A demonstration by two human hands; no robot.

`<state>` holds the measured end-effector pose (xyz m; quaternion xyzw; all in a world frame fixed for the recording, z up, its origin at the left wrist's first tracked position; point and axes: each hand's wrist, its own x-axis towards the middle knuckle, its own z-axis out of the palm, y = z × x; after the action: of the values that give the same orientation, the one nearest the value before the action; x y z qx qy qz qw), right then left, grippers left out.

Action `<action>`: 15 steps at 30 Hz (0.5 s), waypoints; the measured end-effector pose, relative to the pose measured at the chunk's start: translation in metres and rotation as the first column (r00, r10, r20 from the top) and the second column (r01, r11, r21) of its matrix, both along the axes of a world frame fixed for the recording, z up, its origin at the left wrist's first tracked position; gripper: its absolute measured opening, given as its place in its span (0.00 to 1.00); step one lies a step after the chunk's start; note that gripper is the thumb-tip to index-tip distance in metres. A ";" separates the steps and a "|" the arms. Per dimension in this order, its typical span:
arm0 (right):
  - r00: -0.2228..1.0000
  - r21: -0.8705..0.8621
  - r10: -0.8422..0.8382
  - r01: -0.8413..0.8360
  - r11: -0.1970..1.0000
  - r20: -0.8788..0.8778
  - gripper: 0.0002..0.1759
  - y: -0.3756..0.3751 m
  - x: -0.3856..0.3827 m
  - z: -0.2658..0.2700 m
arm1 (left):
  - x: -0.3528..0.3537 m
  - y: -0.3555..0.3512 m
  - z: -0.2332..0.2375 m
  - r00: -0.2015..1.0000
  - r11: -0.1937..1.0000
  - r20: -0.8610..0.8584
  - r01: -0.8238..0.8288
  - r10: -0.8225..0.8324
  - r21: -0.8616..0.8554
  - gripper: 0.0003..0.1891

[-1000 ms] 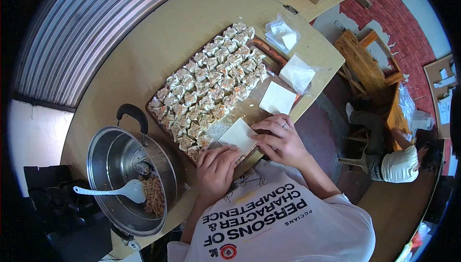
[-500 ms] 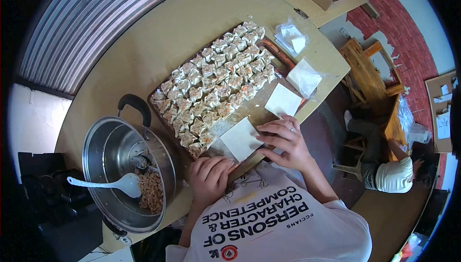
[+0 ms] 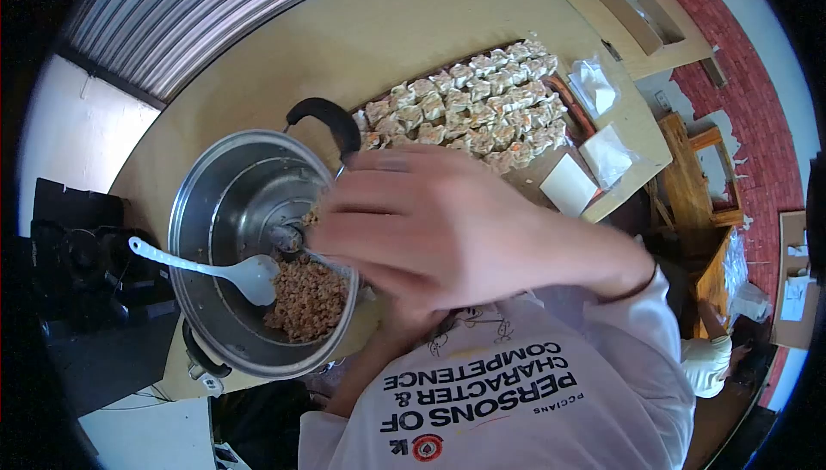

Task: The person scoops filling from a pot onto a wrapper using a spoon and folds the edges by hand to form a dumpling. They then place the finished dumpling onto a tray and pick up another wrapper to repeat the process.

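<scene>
My right hand (image 3: 413, 225), smeared by motion, stretches leftward over the near-right rim of a steel pot (image 3: 200, 285). Its fingertips are blurred, and I cannot make out anything in them. Below it, my left hand (image 3: 404, 315) is almost wholly covered; only the wrist area shows. Inside the pot lies minced filling (image 3: 308, 298), with a white plastic spoon (image 3: 249, 279) resting on it and a metal spoon (image 3: 286, 238) beside the fingers. Rows of filled dumplings (image 3: 477, 100) stand on a tray beyond my right hand. A square white wrapper (image 3: 569, 186) lies at the tray's right end.
Plastic-wrapped white packets (image 3: 607, 157) lie at the table's right edge. The pot's black handle (image 3: 325, 121) sticks up near the tray. A black stove (image 3: 82, 246) stands left of the pot. Another person (image 3: 707, 365) sits at the far right by wooden furniture.
My right hand has left the wrapper on the tray and swung left to the pot, now covering my left hand. The view has shifted, so the tray appears farther right.
</scene>
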<state>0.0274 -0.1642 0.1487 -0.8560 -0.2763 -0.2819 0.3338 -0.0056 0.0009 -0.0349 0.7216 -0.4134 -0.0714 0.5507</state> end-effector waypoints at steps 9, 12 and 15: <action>0.667 -0.577 -0.108 -0.537 0.616 -0.737 0.13 0.103 0.122 -0.040 | 0.018 0.000 0.024 0.890 1.000 0.456 0.004 -0.007 0.008 0.14; 0.605 -0.619 -0.196 -0.644 0.450 -0.772 0.12 0.120 0.131 -0.048 | 0.019 0.003 0.028 0.867 1.000 0.497 -0.014 0.021 -0.018 0.12; 0.463 -0.562 -0.323 -0.730 0.389 -0.825 0.12 0.120 0.134 -0.048 | 0.017 0.002 0.028 0.883 1.000 0.469 0.002 0.008 -0.021 0.10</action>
<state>0.1612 -0.0438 0.1002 -0.8488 -0.2996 0.4326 -0.0517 0.0119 0.0030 -0.0065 0.7122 -0.5339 0.1102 0.4422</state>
